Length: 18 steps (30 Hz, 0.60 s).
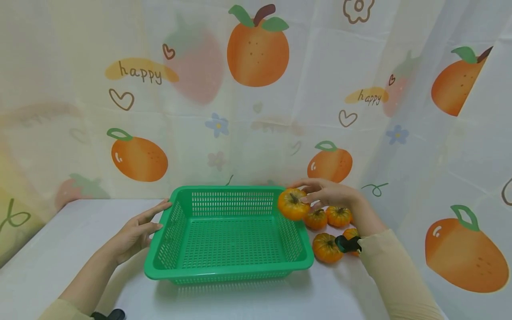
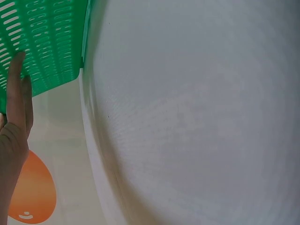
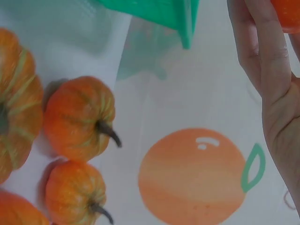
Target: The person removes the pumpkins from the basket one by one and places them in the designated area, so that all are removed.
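A small orange pumpkin (image 1: 294, 204) is held in my right hand (image 1: 325, 194) over the right rim of the green plastic basket (image 1: 228, 272). Its stem faces the head camera, and in the right wrist view just an edge of this pumpkin (image 3: 289, 14) shows beside the fingers. My left hand (image 1: 134, 233) rests against the basket's left side, fingertips at the rim. The left wrist view has its fingers (image 2: 16, 93) fairly straight along the slotted wall (image 2: 51, 42). Nothing lies on the basket's mesh floor.
Several small pumpkins (image 1: 327, 248) sit on the white table (image 1: 132, 284) right of the basket, partly behind my right forearm. The right wrist view has them closer, with dark stems, one pumpkin (image 3: 80, 118) among them. A fruit-printed curtain (image 1: 256, 133) hangs behind the table.
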Each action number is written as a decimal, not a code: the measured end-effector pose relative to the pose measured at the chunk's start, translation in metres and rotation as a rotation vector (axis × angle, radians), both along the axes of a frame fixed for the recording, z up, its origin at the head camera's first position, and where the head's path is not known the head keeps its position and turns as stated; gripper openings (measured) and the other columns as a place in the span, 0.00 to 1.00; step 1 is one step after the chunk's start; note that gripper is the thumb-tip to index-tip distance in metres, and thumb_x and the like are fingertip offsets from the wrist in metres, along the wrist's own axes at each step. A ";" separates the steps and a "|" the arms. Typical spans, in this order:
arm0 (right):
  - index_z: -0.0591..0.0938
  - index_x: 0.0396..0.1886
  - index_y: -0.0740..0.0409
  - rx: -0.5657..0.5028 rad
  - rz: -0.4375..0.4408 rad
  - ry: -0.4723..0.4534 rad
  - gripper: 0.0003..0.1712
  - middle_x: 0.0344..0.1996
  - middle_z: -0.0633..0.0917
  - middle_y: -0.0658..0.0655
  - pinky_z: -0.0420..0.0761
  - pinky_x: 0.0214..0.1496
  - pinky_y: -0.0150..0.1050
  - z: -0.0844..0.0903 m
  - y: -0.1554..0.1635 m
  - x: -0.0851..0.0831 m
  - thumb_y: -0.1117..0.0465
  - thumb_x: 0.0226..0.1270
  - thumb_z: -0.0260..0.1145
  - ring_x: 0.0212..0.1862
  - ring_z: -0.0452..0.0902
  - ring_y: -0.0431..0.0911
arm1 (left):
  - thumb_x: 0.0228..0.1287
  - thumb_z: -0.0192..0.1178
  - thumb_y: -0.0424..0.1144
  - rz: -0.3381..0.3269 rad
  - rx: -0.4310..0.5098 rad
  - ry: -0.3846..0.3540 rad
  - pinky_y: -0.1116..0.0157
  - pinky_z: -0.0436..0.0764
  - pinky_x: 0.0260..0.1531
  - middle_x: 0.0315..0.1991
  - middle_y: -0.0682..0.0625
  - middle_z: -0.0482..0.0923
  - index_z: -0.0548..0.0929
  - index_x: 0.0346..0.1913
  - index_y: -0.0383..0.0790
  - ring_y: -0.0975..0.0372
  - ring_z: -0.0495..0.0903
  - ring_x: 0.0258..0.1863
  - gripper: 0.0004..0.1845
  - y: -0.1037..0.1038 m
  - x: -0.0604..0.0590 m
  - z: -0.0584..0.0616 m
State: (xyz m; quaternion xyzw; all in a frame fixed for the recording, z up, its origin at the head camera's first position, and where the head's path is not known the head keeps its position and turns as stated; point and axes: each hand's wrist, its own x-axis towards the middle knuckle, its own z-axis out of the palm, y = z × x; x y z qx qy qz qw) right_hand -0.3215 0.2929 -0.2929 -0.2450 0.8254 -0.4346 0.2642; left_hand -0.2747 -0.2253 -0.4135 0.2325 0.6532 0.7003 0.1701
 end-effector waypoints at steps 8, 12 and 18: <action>0.68 0.65 0.44 -0.016 -0.058 -0.004 0.27 0.65 0.69 0.54 0.79 0.50 0.44 -0.007 0.022 0.006 0.58 0.66 0.57 0.51 0.72 0.49 | 0.69 0.40 0.29 0.000 -0.012 0.008 0.63 0.80 0.50 0.76 0.57 0.24 0.45 0.74 0.43 0.68 0.78 0.51 0.32 0.000 0.000 0.000; 0.68 0.65 0.44 -0.011 -0.075 0.017 0.27 0.65 0.69 0.55 0.80 0.49 0.44 -0.011 0.031 0.009 0.57 0.66 0.58 0.54 0.72 0.50 | 0.69 0.41 0.29 0.001 -0.020 0.010 0.64 0.80 0.50 0.76 0.57 0.24 0.45 0.74 0.43 0.69 0.76 0.54 0.32 0.000 0.000 0.001; 0.68 0.66 0.41 0.012 -0.115 0.049 0.27 0.66 0.69 0.52 0.79 0.55 0.44 -0.018 0.048 0.013 0.55 0.67 0.58 0.63 0.68 0.49 | 0.70 0.40 0.29 0.005 -0.028 0.012 0.64 0.80 0.51 0.76 0.57 0.24 0.45 0.74 0.43 0.69 0.76 0.55 0.32 0.001 0.001 0.001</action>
